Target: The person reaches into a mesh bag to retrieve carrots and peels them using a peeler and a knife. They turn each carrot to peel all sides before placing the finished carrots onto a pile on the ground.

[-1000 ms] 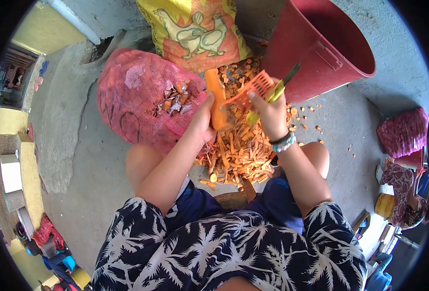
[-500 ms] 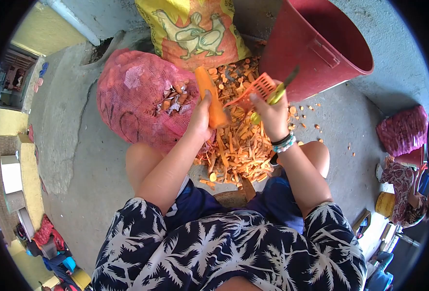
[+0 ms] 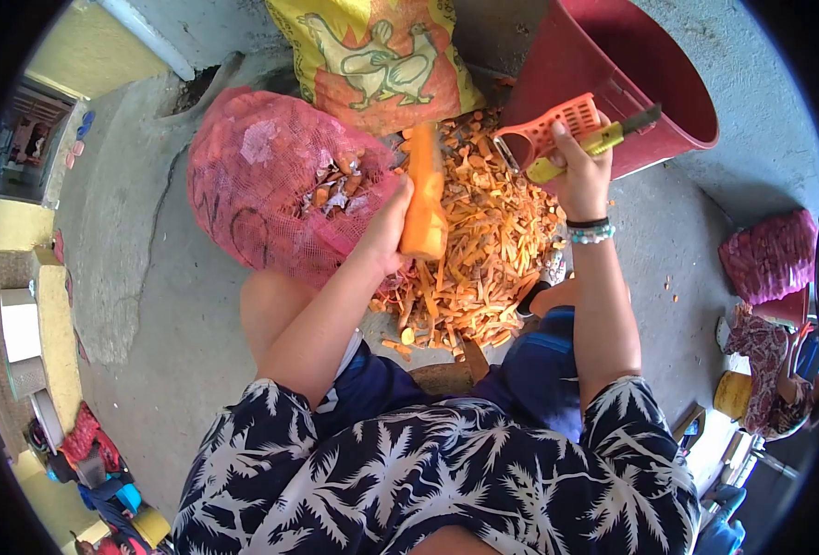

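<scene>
My left hand (image 3: pixel 389 227) is wrapped round a large peeled carrot (image 3: pixel 425 194), held nearly upright above the floor. My right hand (image 3: pixel 583 171) grips an orange peeler (image 3: pixel 550 125) together with a yellow-handled knife (image 3: pixel 603 139), whose dark blade points to the upper right. The two hands are apart. Beneath them lies a pile of carrot peelings and cut ends (image 3: pixel 483 250). Beside my left hand is a pink mesh sack (image 3: pixel 261 185) with a torn opening that shows carrots inside.
A tall red bin (image 3: pixel 566 83) stands beyond my right hand. Behind the peelings is a yellow and orange sack (image 3: pixel 381 65) with printed birds. A purple sack (image 3: pixel 770 256) rests at the right wall, near a seated person (image 3: pixel 765 370).
My right hand has moved right and up with the peeler and knife, away from the carrot. My left hand has shifted slightly right, and the carrot is more upright.
</scene>
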The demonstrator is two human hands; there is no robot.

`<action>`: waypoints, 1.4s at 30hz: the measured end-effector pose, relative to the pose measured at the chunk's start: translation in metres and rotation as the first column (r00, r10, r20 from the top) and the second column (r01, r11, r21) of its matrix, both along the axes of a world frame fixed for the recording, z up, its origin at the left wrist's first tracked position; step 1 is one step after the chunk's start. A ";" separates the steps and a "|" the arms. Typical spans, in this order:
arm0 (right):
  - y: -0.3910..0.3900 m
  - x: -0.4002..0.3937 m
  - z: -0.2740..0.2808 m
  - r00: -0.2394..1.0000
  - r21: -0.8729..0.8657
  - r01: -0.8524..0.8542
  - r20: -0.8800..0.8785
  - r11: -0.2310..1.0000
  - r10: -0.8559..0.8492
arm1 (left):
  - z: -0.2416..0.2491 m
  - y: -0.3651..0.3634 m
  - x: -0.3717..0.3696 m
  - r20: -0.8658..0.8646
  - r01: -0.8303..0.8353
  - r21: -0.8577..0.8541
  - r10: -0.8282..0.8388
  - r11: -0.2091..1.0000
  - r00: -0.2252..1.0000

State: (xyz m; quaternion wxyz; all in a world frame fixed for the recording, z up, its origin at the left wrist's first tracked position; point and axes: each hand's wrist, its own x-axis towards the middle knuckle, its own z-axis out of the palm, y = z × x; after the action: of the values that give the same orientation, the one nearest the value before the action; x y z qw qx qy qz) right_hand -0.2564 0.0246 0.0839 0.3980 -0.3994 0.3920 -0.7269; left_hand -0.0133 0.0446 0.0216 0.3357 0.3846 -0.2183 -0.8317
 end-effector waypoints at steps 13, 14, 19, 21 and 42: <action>-0.015 0.023 -0.043 0.958 0.243 0.138 -0.279 0.960 -0.067 | 0.006 0.015 0.002 -0.263 0.308 -0.044 -0.309 0.950 0.914; -0.027 0.006 -0.047 0.917 0.172 0.315 -0.306 0.933 -0.254 | 0.006 0.017 0.003 -0.263 0.311 -0.046 -0.311 0.949 0.913; -0.026 -0.017 -0.038 0.967 0.181 0.253 -0.035 0.950 -0.251 | 0.006 0.022 0.007 -0.241 0.302 -0.120 -0.323 0.946 0.915; -0.017 -0.006 -0.033 0.985 0.137 0.172 -0.018 0.975 -0.171 | 0.003 0.017 0.007 -0.260 0.261 -0.052 -0.265 0.964 0.929; -0.002 0.006 -0.030 0.960 0.243 0.252 -0.187 0.937 -0.210 | -0.003 0.022 0.001 -0.169 0.304 0.046 -0.292 0.952 0.941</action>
State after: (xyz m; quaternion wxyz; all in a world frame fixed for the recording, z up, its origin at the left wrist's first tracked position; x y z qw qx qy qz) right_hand -0.2503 0.0227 0.0539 0.3268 -0.3501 0.5603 -0.6758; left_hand -0.0122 0.0666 0.0187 0.2084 0.2908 -0.2164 -0.9084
